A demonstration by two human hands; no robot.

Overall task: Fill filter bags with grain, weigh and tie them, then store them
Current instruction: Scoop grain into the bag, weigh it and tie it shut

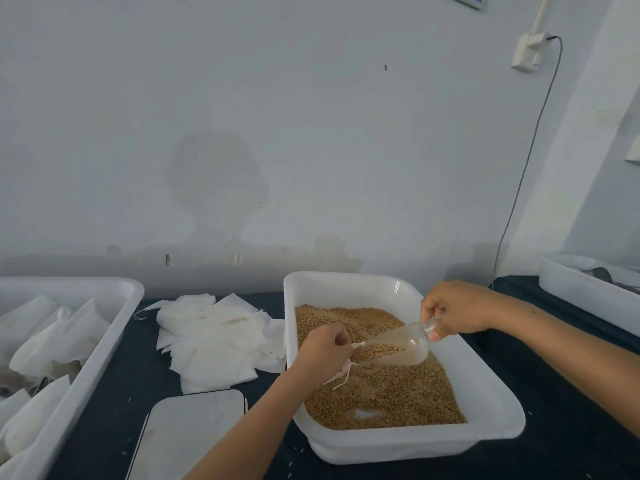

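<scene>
Nearest the camera, at 7 o'clock, a flat white scale [188, 434] lies on the dark table [114, 382]. Over the grain tub [491, 403] the left hand [323, 351] is curled around the mouth of a small white filter bag [341, 372], its strings dangling. Just at 2 o'clock from it, the right hand [453, 311] grips the handle of a clear scoop [398, 346], tilted with grain [388, 393] at the bag's opening. Empty bags [211, 337] are piled at 9 o'clock of the tub.

Small white filter bag [341, 370] held open over tan grain [388, 393], clear scoop [398, 348] tipped at its mouth
</scene>
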